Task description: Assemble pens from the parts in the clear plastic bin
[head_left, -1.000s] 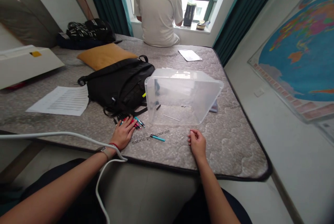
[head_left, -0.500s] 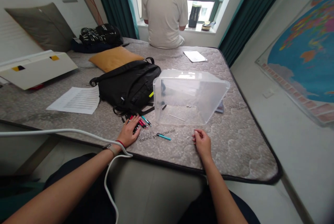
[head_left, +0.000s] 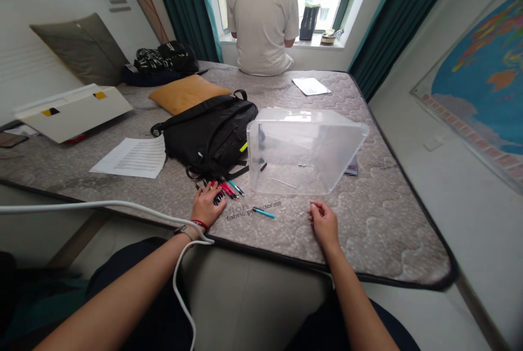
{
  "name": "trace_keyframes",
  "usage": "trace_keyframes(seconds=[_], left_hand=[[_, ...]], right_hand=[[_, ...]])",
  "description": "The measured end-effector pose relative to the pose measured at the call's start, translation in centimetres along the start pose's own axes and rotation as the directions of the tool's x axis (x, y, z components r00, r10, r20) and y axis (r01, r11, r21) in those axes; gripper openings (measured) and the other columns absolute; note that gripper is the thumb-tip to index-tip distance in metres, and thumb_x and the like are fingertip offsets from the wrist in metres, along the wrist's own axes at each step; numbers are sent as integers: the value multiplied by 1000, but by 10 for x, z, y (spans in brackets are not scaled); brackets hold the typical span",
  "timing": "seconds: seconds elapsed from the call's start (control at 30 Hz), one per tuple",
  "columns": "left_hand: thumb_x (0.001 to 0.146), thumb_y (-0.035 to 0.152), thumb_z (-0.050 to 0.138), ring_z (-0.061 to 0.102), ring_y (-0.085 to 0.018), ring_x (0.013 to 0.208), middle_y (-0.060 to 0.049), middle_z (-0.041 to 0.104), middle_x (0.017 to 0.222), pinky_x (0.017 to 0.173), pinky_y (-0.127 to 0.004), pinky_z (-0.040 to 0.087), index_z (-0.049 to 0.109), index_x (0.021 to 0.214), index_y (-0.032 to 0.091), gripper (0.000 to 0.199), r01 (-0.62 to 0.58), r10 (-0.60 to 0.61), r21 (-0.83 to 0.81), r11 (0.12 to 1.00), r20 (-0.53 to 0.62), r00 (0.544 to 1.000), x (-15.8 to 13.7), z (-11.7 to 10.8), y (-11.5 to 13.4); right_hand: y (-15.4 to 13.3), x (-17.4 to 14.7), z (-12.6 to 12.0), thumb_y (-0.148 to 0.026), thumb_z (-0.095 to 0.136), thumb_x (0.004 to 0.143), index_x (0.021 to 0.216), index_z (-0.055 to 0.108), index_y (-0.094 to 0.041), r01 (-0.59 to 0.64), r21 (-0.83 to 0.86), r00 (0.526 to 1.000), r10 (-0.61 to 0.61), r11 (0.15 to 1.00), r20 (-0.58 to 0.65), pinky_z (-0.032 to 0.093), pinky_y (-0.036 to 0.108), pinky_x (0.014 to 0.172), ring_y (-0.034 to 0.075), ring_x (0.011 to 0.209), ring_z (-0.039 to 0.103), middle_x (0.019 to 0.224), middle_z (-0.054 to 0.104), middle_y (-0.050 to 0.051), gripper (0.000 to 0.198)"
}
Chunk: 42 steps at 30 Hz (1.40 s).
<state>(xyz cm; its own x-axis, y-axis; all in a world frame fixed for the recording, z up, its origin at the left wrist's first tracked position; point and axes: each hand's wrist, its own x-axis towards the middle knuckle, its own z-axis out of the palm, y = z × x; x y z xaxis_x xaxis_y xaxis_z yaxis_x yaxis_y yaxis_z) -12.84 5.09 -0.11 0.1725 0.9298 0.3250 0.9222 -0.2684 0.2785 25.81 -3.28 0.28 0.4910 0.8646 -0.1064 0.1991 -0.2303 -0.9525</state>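
Observation:
My left hand [head_left: 207, 205] rests palm down on a cluster of pens, its fingers spread over black pens [head_left: 219, 198]. Red pens [head_left: 229, 189] and a teal pen [head_left: 236, 187] stick out beyond the fingertips. My right hand [head_left: 324, 222] lies on the mattress with its fingers loosely curled in, and nothing shows in it. Between the hands lies a single teal pen with a dark end [head_left: 263, 212]. A clear plastic bin [head_left: 306, 141] lies beyond, its opening towards me. Inside it are a black pen-like piece [head_left: 263, 167] and a thin white stick [head_left: 284, 182].
A black backpack [head_left: 208, 135] lies behind the pens, near a printed sheet [head_left: 128, 157] and a yellow cushion [head_left: 188, 94]. A white cable [head_left: 134, 207] crosses over my left wrist. A person [head_left: 263, 18] sits at the window, facing away. The mattress edge [head_left: 286, 259] runs before me.
The view has shifted slightly, so everything sits a little further right. My left fingers have drawn in a little on the pens. My right hand stays curled in the same place.

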Motion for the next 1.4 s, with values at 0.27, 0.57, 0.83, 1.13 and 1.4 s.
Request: trace_keyframes(seconds=[0.27,0.57,0.83,1.13,1.4], left_hand=[[86,36,54,48,-32,134,-11,60,137,113,-53,33,66,121,21,40,-26,26,-5,1000,-6,1000,0,-3,0],[86,35,53,48,-30,134,-10,61,137,112,-52,34,67,117,22,36,-16,16,12,1000,-8,1000,0,-3,2],[86,35,55,47,-32,134,-10,61,136,112,-56,30,67,117,22,35,-73,71,70,995,21,997,-1,-18,10],[87,37,57,47,-33,131,-5,62,136,115,-58,23,67,120,27,36,-203,199,49,978,69,978,-26,-33,28],[85,33,58,53,-31,123,-6,65,131,108,-52,37,72,108,25,28,-149,150,-16,989,43,988,-27,-27,31]], right_hand=[[2,0,0,-51,59,80,100,67,-16,-7,11,1000,7,1000,6,52,30,53,21,63,65,76,70,7,41],[3,1,0,-52,59,80,99,67,-15,10,-2,1000,-10,1000,6,52,31,56,21,62,65,76,71,7,42],[4,2,0,-54,58,80,102,68,-14,26,-28,1000,-26,999,10,51,31,57,21,61,64,76,71,8,47],[5,4,1,-56,60,78,101,69,-15,20,-18,1000,-20,1000,8,52,32,57,22,61,65,75,72,8,48],[8,5,1,-55,59,79,102,69,-15,22,-42,1000,-22,999,5,51,32,56,22,60,65,76,72,8,47]])
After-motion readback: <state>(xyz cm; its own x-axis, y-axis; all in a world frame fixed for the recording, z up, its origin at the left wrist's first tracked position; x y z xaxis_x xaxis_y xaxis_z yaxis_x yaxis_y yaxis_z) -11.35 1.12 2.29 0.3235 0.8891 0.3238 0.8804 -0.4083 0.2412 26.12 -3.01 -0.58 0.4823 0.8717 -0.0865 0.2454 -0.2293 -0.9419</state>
